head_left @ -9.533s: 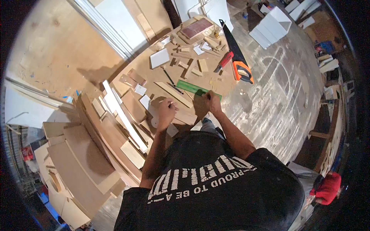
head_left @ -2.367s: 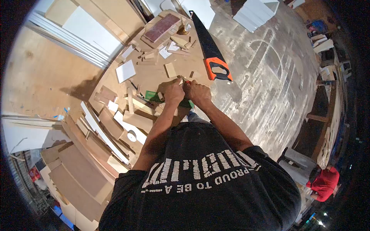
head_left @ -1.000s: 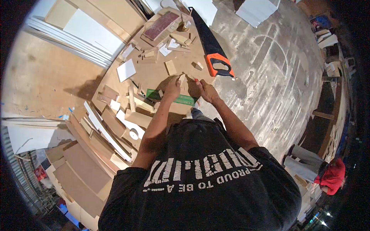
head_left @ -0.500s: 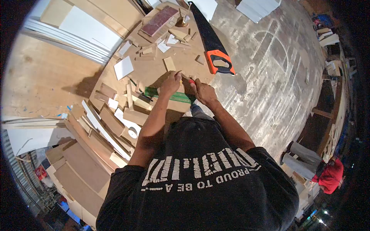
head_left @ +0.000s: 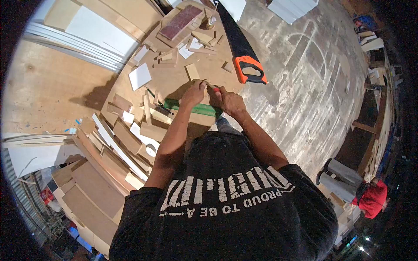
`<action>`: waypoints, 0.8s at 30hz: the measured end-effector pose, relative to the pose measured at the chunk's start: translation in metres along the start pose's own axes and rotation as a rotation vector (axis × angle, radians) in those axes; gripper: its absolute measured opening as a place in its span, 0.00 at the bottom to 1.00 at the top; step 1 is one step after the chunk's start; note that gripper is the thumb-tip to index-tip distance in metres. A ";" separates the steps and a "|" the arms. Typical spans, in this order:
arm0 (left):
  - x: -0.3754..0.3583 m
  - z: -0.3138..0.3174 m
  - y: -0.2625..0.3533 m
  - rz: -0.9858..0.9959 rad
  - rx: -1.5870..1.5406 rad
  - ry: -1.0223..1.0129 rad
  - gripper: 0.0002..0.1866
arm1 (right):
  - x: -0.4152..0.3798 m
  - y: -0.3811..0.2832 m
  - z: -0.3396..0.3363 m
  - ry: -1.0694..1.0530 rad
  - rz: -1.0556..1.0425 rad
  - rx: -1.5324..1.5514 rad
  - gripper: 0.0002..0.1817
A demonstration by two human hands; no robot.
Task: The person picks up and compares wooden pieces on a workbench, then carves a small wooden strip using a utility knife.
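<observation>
Above a green ruler [head_left: 202, 109] on the work table, my left hand [head_left: 194, 93] has its fingers pressed together on something small that I cannot make out. Just to its right, my right hand [head_left: 231, 102] is wrapped round a red-handled tool [head_left: 217, 89], whose tip points toward my left fingertips. A small wood block [head_left: 191, 71] lies beyond my left hand. The handsaw [head_left: 248, 68] with an orange and black handle rests at the table's right edge.
Wood offcuts [head_left: 164, 58] and a white square piece [head_left: 139, 76] lie on the table [head_left: 174, 80]. Long strips and boards [head_left: 93, 195] are stacked at lower left. A person in red [head_left: 371, 199] is at lower right, beyond the concrete floor [head_left: 300, 82].
My hands stay nearly in place, with a slight shift of the fingers and the red-handled tool. The surroundings look almost the same.
</observation>
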State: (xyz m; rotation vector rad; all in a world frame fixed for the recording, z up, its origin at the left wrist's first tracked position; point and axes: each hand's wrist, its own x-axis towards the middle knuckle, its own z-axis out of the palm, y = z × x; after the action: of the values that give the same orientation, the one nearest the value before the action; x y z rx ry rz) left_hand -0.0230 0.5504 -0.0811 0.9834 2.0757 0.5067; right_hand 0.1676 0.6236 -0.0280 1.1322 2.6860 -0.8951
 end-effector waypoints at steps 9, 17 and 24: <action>-0.014 -0.005 0.019 0.012 0.011 0.034 0.25 | 0.003 -0.015 0.009 0.028 0.096 -0.071 0.20; -0.014 -0.001 0.020 0.011 0.065 0.057 0.22 | 0.015 -0.026 -0.007 -0.056 0.216 -0.066 0.22; -0.025 -0.001 0.022 0.031 0.116 0.094 0.21 | 0.029 0.027 0.003 0.133 0.128 0.509 0.32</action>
State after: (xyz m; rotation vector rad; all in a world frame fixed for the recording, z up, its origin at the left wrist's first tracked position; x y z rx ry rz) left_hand -0.0027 0.5452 -0.0552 1.0780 2.1972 0.4606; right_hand 0.1647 0.6551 -0.0524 1.4788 2.5107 -1.5877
